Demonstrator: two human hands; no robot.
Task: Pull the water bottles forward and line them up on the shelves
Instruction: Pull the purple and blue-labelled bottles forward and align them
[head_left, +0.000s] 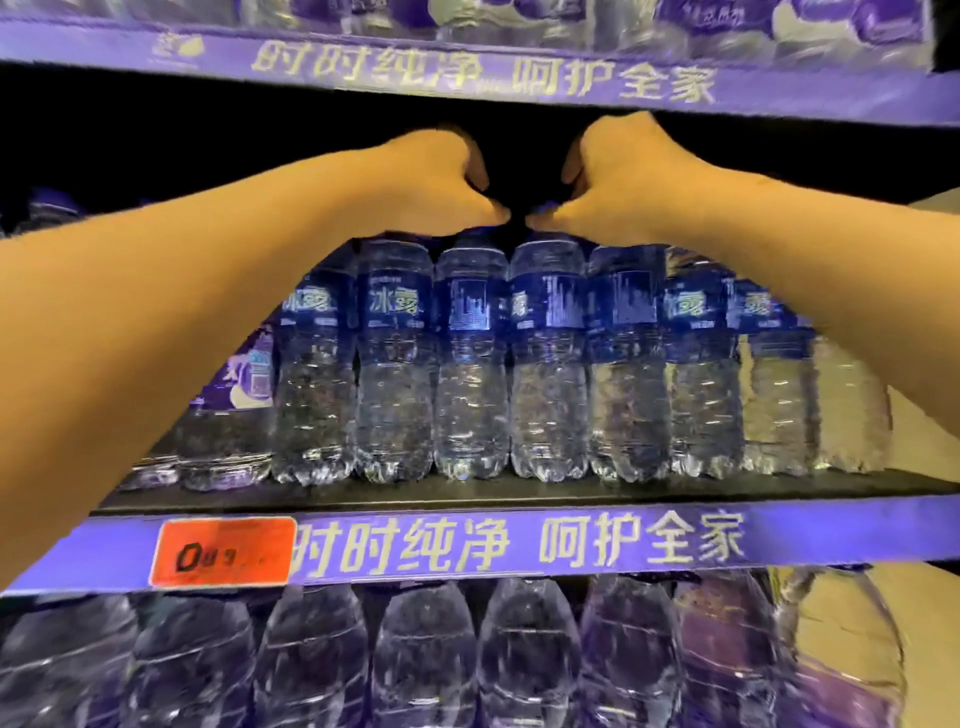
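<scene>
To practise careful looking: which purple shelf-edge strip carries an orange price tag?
The middle shelf strip, below the row of blue-label bottles, carries the orange tag at its left end. The top shelf strip shows only pale lettering.

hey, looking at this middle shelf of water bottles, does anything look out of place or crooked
Mostly tidy: the front row of blue-label bottles stands upright. One oddity: a differently labelled purple bottle at the left end breaks the matching row. Several labels are turned sideways, not facing forward.
</scene>
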